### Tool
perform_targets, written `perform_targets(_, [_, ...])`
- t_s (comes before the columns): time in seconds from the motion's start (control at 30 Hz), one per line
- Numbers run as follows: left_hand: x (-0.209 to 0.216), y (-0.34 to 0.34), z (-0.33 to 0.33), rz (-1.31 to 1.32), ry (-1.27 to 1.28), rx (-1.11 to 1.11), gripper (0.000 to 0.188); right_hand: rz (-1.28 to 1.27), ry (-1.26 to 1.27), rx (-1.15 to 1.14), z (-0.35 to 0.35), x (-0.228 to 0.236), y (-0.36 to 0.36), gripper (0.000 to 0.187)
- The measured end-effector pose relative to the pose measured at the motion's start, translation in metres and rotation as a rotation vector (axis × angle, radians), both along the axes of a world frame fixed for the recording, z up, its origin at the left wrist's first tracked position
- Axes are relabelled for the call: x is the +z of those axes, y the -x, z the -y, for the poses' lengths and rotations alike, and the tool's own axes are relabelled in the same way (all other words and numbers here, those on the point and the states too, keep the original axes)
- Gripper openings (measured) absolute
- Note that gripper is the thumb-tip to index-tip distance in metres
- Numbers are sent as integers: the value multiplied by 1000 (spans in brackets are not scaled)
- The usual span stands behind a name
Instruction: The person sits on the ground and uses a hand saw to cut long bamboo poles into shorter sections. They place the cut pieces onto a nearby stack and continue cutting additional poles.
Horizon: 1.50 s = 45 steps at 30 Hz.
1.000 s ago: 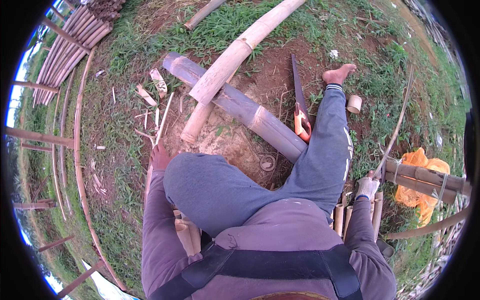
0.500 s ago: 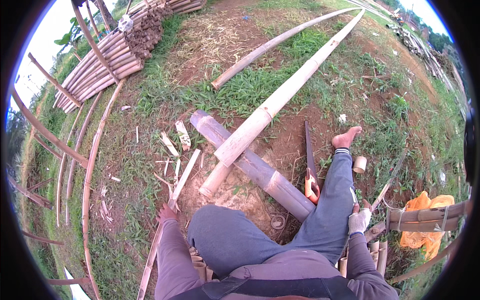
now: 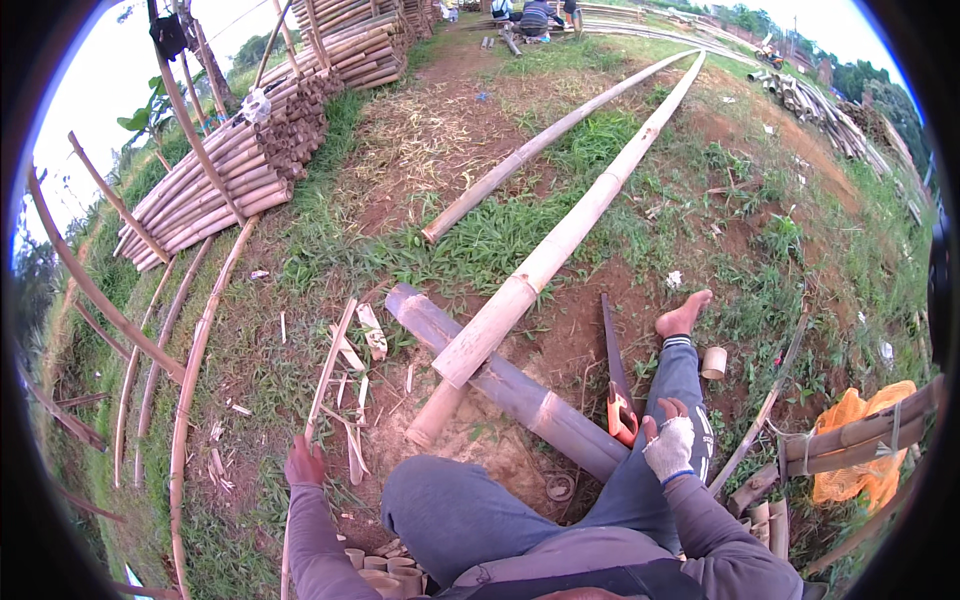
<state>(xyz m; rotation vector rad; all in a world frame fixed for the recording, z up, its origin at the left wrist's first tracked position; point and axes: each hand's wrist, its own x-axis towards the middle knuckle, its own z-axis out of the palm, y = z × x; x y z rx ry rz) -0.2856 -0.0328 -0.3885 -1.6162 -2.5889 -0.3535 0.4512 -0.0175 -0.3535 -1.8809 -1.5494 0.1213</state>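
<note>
Bamboo strip (image 3: 331,367) runs beside our left knee (image 3: 428,500) in the head view, pinched between the fingers of our left hand (image 3: 305,464); our right hand (image 3: 671,447) curls, thumb apart, seemingly empty. Short sections (image 3: 407,579) look cut already; the long pole (image 3: 575,236) lies unsplit.

The only print that shows is on the trousers (image 3: 470,510): small white lettering (image 3: 708,442) on the right leg, at its outer side, between the knee and the cuff (image 3: 678,340), just right of the right hand (image 3: 668,447). It runs along the leg and is too small and slanted to spell out with certainty. White stripes (image 3: 696,464) lie beside it, toward the near side. The cuff, farther off, by the bare foot (image 3: 684,313), bears pale bands, plain and without letters. Nothing else can be read.
</note>
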Motion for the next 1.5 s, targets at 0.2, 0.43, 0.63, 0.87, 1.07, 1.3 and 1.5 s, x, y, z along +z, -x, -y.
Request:
perform_targets(0.2, [107, -64, -87, -177, -89, -374, 27, 119, -199, 391, -43, 64, 78, 65])
perform_targets(0.43, [185, -291, -160, -391, -160, -1089, 26, 444, -115, 542, -54, 163, 98, 90])
perform_targets(0.63, [215, -388, -182, -480, -334, -1432, 32, 74, 322, 559, -34, 139, 32, 31])
perform_targets(0.87, [371, -357, -118, 696, -2, -1978, 62, -203, 335, -41, 64, 42, -56, 32])
perform_targets(1.07, [452, -288, -2, 584, 20, -2706, 43, -213, 271, -482, 72, 16, -83, 33])
perform_targets(1.3, [450, -316, 49, 769, 92, -2345, 28, -124, 487, -808, 121, -67, -148, 39])
perform_targets(1.5, [402, -337, 1, 1014, 323, -2488, 33, -703, 401, 33, 107, 73, -107, 49])
